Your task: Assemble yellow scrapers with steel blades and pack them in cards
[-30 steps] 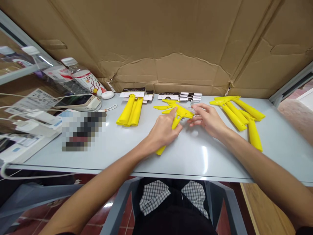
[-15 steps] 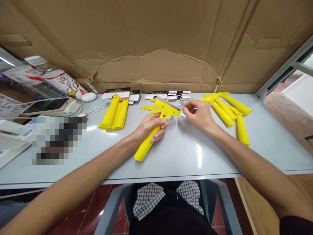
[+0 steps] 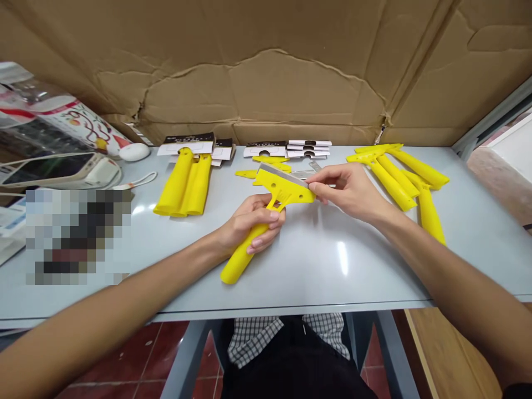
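Observation:
My left hand (image 3: 256, 224) is wrapped round the handle of a yellow scraper (image 3: 239, 260), whose wide head points away from me. A thin metal blade (image 3: 277, 172) lies along the head's far edge. At the right end of that edge, my right hand (image 3: 351, 191) has thumb and fingers pinched on the blade's corner; the fingertips partly hide the contact. Just behind the head are loose metal blades (image 3: 315, 165), partly covered by my right hand. Flat yellow blade covers or clamp pieces (image 3: 271, 160) lie farther back.
Several yellow scraper handles (image 3: 394, 180) lie at the right. Yellow scrapers with cards (image 3: 183, 185) are grouped at the left. Folded cards (image 3: 310, 148) stand against the cardboard (image 3: 266, 94). A phone (image 3: 54, 169), a bottle (image 3: 83, 122) and a white round case (image 3: 134, 152) occupy the far left.
My right fingers have come down onto the right end of the scraper head; before, they pinched a small metal piece just beyond it. The view has shifted slightly closer.

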Tool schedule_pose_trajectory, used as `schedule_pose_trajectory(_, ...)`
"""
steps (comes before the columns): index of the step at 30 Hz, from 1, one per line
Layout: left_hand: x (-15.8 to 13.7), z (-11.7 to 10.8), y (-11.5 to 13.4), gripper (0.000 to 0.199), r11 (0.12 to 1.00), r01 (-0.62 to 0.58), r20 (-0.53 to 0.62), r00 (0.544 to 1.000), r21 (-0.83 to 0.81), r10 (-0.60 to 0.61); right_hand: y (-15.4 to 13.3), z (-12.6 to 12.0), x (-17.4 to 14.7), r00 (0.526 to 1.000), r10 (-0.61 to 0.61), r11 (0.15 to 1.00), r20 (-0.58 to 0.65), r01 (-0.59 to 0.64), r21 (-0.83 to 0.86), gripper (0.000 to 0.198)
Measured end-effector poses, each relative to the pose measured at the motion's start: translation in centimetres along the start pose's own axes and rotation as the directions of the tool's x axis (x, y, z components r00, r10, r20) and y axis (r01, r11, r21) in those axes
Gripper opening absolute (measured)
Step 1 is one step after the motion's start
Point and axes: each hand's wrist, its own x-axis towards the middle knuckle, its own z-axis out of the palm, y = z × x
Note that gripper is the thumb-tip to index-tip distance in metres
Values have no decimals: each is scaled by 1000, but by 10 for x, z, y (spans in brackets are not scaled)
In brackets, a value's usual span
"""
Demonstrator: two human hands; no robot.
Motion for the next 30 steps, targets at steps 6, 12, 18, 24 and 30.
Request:
schedule_pose_trajectory(6,-1,0,-2,32,1000,2,-30,1000,15,-2,-3,-2,-1,1000,11,1000,23,-11,10,21)
schedule_pose_trajectory(12,-1,3,3,35,1000,4,-78,997,31,-1,4,3,1,999,22,1000,-26,-22,-6,37)
schedule_pose_trajectory(18,-4,4,3,33,999,-1,-63,998,41,4,22,3,4,967,-218,884,-134,137,-446,23)
schedule_pose_trajectory(24,-6,8,10,32,997,-39,-86,995,74,45,37,4,1,965,-239,684,107,246,-687,29)
schedule_pose_trajectory(30,-8,11,23,33,986,-99,-183,975,132,122,39,17,-3,976,-139,536,165,214,-817,34)
